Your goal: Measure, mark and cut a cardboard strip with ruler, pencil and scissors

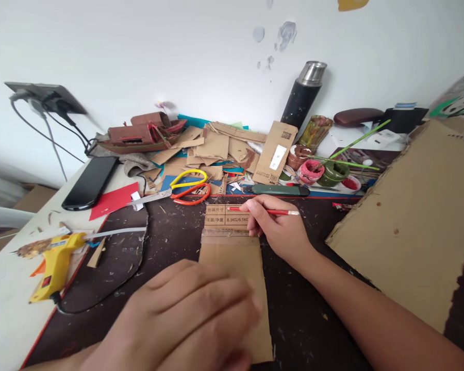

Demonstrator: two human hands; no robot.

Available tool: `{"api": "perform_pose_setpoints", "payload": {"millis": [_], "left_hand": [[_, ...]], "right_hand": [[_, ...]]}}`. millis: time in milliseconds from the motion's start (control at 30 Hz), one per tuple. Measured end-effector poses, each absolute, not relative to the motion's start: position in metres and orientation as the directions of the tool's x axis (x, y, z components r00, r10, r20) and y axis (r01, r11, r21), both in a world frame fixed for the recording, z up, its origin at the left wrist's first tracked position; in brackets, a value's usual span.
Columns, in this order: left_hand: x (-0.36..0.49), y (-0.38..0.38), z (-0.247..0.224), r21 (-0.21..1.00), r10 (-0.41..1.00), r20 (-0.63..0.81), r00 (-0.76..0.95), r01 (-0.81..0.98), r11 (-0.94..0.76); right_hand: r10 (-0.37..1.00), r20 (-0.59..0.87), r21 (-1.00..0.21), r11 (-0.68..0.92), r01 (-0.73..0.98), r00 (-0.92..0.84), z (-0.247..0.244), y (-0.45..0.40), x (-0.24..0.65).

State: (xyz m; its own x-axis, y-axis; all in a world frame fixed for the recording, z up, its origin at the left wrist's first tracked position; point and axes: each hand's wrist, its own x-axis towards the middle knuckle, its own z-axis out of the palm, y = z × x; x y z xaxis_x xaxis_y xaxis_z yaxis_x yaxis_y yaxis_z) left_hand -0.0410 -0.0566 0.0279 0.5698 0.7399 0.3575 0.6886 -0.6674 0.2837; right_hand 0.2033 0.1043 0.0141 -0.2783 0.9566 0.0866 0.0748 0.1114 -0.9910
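Observation:
A long cardboard strip [232, 252] with printed text at its far end lies on the dark mat. My right hand [278, 224] is closed on a red pencil [274, 211], its tip pointing left over the printed end, and its fingers rest at the strip's right edge. In the near foreground my left hand [193, 319] is raised over the near part of the strip, large and blurred. Its fingers are curled, and their tips are too smeared to tell whether they hold anything.
A yellow glue gun [58, 265] with its cord, a phone [90, 180] and scissors [189, 188] are on the left. Behind lie cardboard scraps [212, 144], a green cutter [281, 190], paint jars [311, 171] and a black flask [301, 98]. Large cardboard [410, 221] stands right.

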Motion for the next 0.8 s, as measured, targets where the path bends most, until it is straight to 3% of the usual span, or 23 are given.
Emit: {"api": "perform_pose_setpoints", "payload": {"millis": [100,200,400,800], "left_hand": [[-0.013,-0.014,0.041,0.056,0.648,0.390,0.654,0.686,-0.725],[-0.002,0.001,0.031,-0.050,0.678,0.398,0.617,0.753,-0.656],[-0.003,-0.009,0.002,-0.046,0.706,0.401,0.584,0.783,-0.621],[0.002,-0.013,0.001,-0.041,0.747,0.359,0.560,0.809,-0.587]], "right_hand": [[0.957,0.097,-0.989,0.123,0.081,-0.275,0.014,0.104,0.203],[0.955,0.126,-0.986,0.151,0.076,-0.270,0.012,0.104,0.203],[0.959,0.109,-0.990,0.130,0.063,-0.261,0.009,0.105,0.204],[0.958,0.155,-0.980,0.180,0.089,-0.240,0.012,0.105,0.206]]}}
